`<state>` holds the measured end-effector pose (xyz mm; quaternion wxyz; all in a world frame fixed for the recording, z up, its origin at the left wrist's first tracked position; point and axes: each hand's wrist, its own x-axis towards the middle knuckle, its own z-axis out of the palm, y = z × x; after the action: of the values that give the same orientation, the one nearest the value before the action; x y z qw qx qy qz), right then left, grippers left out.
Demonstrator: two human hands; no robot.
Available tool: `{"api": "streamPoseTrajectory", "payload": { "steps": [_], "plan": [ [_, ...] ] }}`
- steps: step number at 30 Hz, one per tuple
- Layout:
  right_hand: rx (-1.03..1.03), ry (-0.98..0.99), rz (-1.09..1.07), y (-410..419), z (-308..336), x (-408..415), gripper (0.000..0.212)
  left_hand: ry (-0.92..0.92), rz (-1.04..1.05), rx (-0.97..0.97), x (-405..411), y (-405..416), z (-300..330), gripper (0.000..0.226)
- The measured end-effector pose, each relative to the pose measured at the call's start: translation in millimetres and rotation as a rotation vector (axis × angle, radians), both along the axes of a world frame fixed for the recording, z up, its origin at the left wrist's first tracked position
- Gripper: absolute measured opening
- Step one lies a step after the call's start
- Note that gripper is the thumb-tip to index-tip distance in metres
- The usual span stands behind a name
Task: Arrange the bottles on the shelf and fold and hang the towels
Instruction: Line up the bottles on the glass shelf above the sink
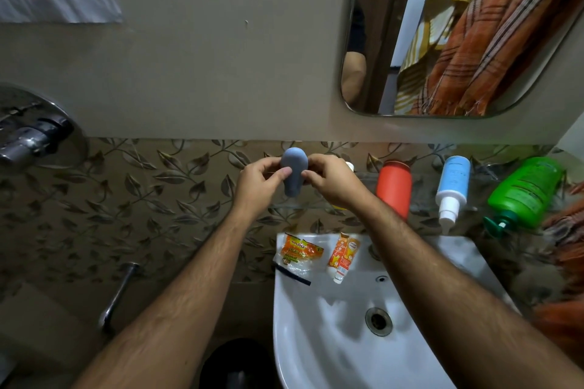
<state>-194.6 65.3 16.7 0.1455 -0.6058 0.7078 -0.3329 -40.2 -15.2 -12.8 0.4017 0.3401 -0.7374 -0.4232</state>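
Grey bottle (294, 174) in two hands, three bottles on shelf (423, 199)

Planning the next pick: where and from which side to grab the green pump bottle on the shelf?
Grip the green pump bottle round its wide body, coming from the front, over the sink. The pump head faces forward and is narrow and likely moves, so avoid it. The blue-and-white spray bottle stands to its left with a gap, leaving finger room.

Beige wall (205, 57), leaf-patterned tiles (142, 193), white sink (331, 341), mirror (442, 41).
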Motion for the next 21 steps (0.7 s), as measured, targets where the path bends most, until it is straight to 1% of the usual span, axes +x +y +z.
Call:
{"api": "streamPoseTrajectory", "payload": {
  "steps": [6,9,11,13,14,15,17,19,21],
  "plan": [
    [0.013,-0.003,-0.005,2.8,1.3,2.3,0.025,-0.022,0.018,0.02,2.3,5.4,-3.1,0.032],
    [0.026,0.024,-0.012,4.1,2.1,1.9,0.027,-0.019,0.046,0.015,2.5,7.8,-6.5,0.042],
    [0.0,0.057,-0.037,7.0,5.0,-1.5,0.031,0.009,0.154,-0.067,3.8,10.6,-9.3,0.048],
    [-0.05,0.082,-0.081,13.1,10.8,-8.5,0.033,0.051,0.268,-0.224,6.9,19.9,-9.6,0.042],
    [-0.072,0.099,-0.103,17.5,14.1,-13.3,0.032,0.068,0.283,-0.316,7.6,26.3,-9.2,0.036],
    [-0.087,0.126,-0.121,21.5,16.4,-19.1,0.029,0.068,0.265,-0.411,7.0,34.4,-8.7,0.03],
    [-0.081,0.218,-0.151,29.4,19.9,-31.1,0.027,0.018,0.165,-0.576,0.6,50.7,-11.4,0.024],
    [-0.016,0.332,-0.167,36.8,22.1,-41.6,0.029,-0.067,0.041,-0.617,-12.2,64.4,-19.1,0.027],
    [0.064,0.419,-0.167,43.8,22.4,-48.9,0.032,-0.172,-0.044,-0.587,-25.7,72.4,-26.5,0.038]
  ]
}}
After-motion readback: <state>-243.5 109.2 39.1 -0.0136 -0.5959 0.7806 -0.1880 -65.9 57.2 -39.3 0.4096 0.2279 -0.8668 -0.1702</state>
